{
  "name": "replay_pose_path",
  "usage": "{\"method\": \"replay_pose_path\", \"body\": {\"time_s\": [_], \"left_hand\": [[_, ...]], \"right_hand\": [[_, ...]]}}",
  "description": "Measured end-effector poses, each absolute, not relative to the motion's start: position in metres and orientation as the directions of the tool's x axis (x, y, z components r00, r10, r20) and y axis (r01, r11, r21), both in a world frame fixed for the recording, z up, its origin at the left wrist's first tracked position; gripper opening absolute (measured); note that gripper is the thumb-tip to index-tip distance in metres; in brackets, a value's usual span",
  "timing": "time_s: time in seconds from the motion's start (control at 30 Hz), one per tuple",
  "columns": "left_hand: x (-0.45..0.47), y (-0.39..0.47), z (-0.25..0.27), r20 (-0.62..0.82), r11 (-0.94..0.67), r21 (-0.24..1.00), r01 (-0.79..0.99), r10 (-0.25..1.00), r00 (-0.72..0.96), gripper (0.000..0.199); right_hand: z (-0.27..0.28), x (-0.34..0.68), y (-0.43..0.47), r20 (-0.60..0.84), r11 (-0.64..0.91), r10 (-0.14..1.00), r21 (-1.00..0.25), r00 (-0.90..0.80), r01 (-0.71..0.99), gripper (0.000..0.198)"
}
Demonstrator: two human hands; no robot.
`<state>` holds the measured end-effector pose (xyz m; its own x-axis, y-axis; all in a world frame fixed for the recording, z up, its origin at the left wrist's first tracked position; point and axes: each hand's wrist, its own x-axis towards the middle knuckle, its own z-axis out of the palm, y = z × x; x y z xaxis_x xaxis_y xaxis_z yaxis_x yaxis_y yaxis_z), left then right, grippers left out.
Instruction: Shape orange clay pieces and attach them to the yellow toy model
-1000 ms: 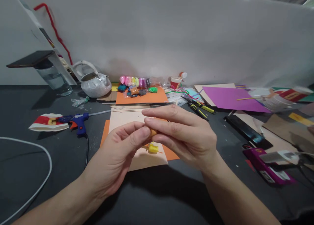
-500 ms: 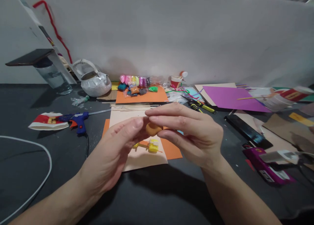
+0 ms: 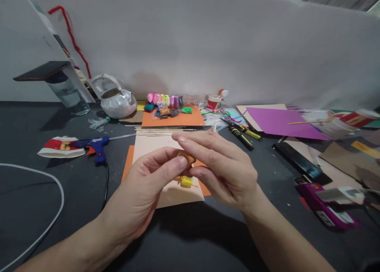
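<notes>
A small lump of orange modelling clay (image 3: 189, 160) is between my hands, above a cream sheet (image 3: 178, 198). My left hand (image 3: 154, 177) pinches it, the thumb lying across its near side. My right hand (image 3: 227, 165) closes around it from the right, its long fingers over the top and the thumb at the lower edge. Part of the lump is hidden by the fingers. Below, on the cream sheet, lies a yellow piece (image 3: 187, 181) with a thin orange stick, partly covered by my hands. Orange paper (image 3: 127, 167) shows under the cream sheet.
A blue glue gun (image 3: 100, 148) rests on a red-and-white paper cup (image 3: 61, 147) at left. Behind are a silvery kettle-shaped pot (image 3: 118, 105), packets of coloured clay (image 3: 164, 101), wooden sticks (image 3: 160, 131) and yellow-black pliers (image 3: 242, 137). Purple paper (image 3: 282, 123) lies at right.
My left thumb has moved right onto the clay lump, covering part of it. My right hand has shifted slightly left and lower. The view has moved a little.
</notes>
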<state>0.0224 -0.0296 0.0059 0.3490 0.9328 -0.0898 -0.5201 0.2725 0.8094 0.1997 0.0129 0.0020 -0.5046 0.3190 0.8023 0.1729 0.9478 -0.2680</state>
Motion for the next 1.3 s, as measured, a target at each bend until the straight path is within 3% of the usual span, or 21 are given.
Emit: {"method": "replay_pose_path", "body": {"time_s": [0.1, 0.4, 0.6, 0.87, 1.3], "left_hand": [[0.023, -0.029, 0.006, -0.104, 0.297, 0.790, -0.536, 0.927, 0.360, 0.011], [0.021, -0.028, 0.005, -0.102, 0.294, 0.792, -0.535, 0.928, 0.358, 0.007], [0.021, -0.028, 0.008, -0.135, 0.272, 0.813, -0.516, 0.948, 0.288, 0.008], [0.014, -0.027, 0.007, -0.144, 0.300, 0.879, -0.371, 0.908, 0.393, 0.005], [0.010, -0.025, 0.010, -0.131, 0.296, 0.894, -0.337, 0.891, 0.434, 0.010]], "right_hand": [[0.001, 0.199, 0.013, 0.793, 0.953, 0.298, -0.216, -0.531, 0.212, 0.039], [-0.003, 0.200, 0.014, 0.764, 0.951, 0.307, -0.218, -0.567, 0.221, 0.045], [-0.001, 0.200, 0.011, 0.753, 0.919, 0.389, -0.358, -0.530, 0.167, 0.049], [0.011, 0.205, 0.009, 0.690, 0.827, 0.486, -0.562, -0.537, 0.026, 0.025], [0.013, 0.204, 0.012, 0.704, 0.819, 0.468, -0.573, -0.535, -0.039, 0.019]]}}
